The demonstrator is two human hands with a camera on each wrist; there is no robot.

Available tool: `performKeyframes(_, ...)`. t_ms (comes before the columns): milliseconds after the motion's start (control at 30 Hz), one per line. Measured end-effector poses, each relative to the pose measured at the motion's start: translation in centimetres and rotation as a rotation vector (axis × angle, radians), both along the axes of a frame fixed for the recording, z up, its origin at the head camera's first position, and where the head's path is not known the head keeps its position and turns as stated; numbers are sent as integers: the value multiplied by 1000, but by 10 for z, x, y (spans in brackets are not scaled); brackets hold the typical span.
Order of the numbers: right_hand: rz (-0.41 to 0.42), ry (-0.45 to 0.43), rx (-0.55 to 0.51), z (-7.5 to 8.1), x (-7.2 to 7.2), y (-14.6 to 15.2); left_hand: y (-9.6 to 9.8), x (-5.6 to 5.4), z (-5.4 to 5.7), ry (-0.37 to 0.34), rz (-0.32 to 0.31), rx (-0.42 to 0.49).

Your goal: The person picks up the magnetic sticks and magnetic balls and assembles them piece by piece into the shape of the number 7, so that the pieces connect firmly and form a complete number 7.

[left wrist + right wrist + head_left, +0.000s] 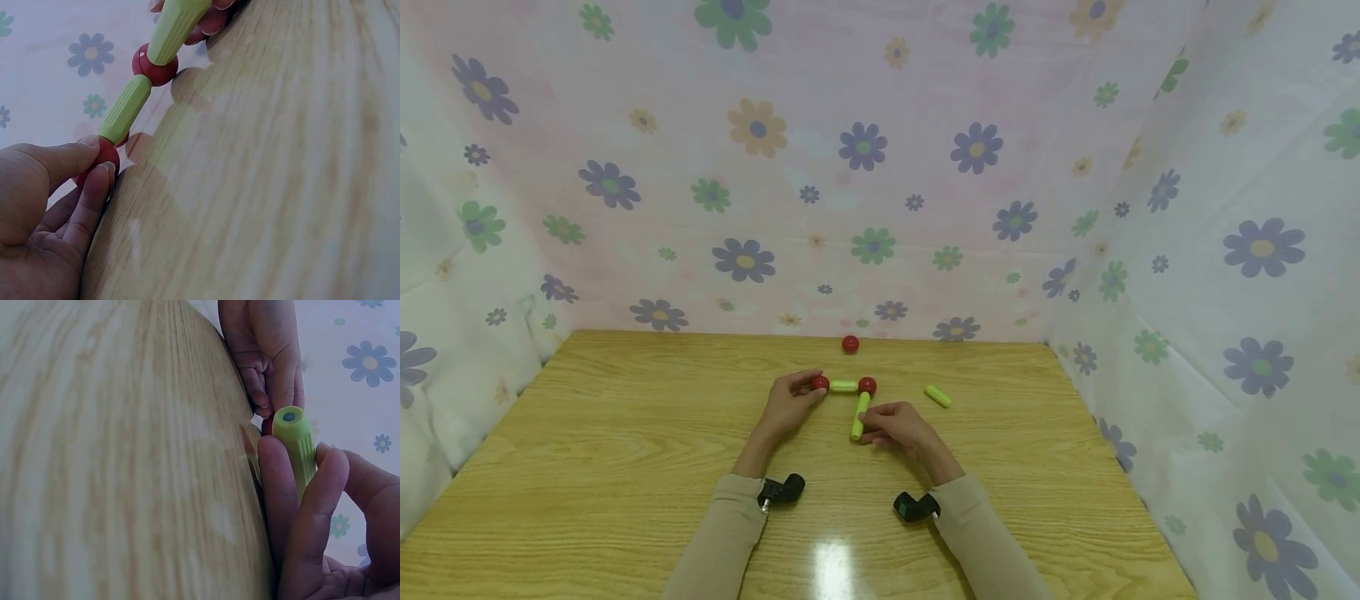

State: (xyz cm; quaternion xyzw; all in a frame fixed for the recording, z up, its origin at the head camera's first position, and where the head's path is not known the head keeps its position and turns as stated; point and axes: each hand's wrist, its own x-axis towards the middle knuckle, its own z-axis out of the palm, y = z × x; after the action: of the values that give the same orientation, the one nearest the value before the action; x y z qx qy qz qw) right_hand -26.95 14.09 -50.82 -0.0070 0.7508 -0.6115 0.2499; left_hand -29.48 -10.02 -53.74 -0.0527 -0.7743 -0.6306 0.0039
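Note:
My left hand [787, 407] pinches a glossy red ball [821, 383] between thumb and fingers, low over the table. From that ball a yellow-green ribbed rod [844, 387] runs across to a second red ball [867, 387]. A second yellow-green rod [860, 419] meets this ball and points back toward me, making a corner. My right hand [904, 427] holds that second rod near its free end, thumb on one side and fingers on the other. In the right wrist view, a dark round spot shows in the rod's end face [289, 417].
A loose red ball [850, 344] lies near the back edge of the wooden table [625, 442]. To the right of the right hand lies another yellow-green rod [937, 396]. Flower-patterned cloth [805, 217] hangs behind the table and along both sides.

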Motion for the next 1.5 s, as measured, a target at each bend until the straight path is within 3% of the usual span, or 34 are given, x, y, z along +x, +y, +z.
performKeyframes(167,11,8,-10,-1,0,0,-1,2,1,20,-5,-8)
performKeyframes(400,21,20,-21,-2,1,0,-1,3,1,103,8,-16)
performKeyframes(733,29,14,-26,-4,2,2,-1,3,3,17,1,6)
performKeyframes(1100,29,33,-17,-5,7,5,2,4,4,37,7,0)
performKeyframes(1233,2,36,-4,-4,11,6,6,10,11,44,7,-13)
performKeyframes(1400,-10,63,-8,-1,18,10,7,23,31,52,0,-10)
performKeyframes(1500,4,94,10,3,21,14,6,25,33,70,0,-24)
